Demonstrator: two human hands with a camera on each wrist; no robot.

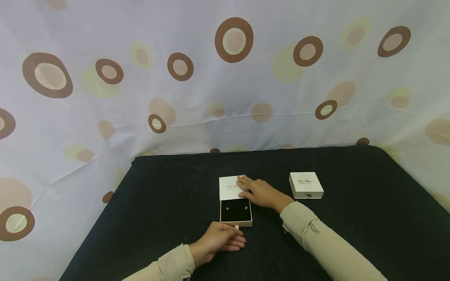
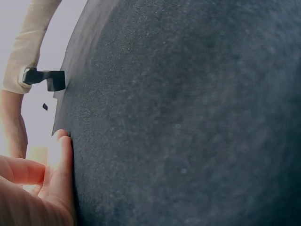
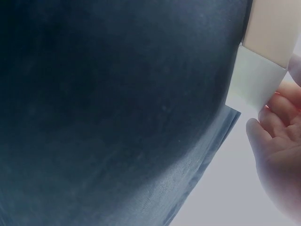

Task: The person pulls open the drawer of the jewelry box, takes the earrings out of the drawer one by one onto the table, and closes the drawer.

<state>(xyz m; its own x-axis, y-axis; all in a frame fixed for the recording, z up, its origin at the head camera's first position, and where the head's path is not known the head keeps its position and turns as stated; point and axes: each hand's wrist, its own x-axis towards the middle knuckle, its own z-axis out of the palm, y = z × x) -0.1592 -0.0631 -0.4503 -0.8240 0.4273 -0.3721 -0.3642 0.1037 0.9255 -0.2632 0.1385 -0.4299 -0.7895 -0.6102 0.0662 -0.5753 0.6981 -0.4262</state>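
A small white jewelry box (image 1: 226, 189) with dark lettering lies on the black cloth, its drawer (image 1: 236, 217) slid out toward me. On the drawer's black lining sit two small silvery star-shaped earrings (image 1: 227, 208). My left hand (image 1: 219, 239) pinches the short pull tab (image 1: 236, 226) at the drawer's front between thumb and finger. My right hand (image 1: 261, 193) rests on the right part of the box's white sleeve with its fingers extended. Seen from the right wrist, the sleeve's side (image 3: 254, 80) stands beside those fingers, and the beige drawer sticks out of it.
Another white box (image 1: 306, 185), lettered alike and closed, stands to the right beyond my right wrist. Black cloth (image 1: 168, 195) covers the table. Behind its far edge hangs a pale curtain (image 1: 204, 93) patterned with brown and yellow circles.
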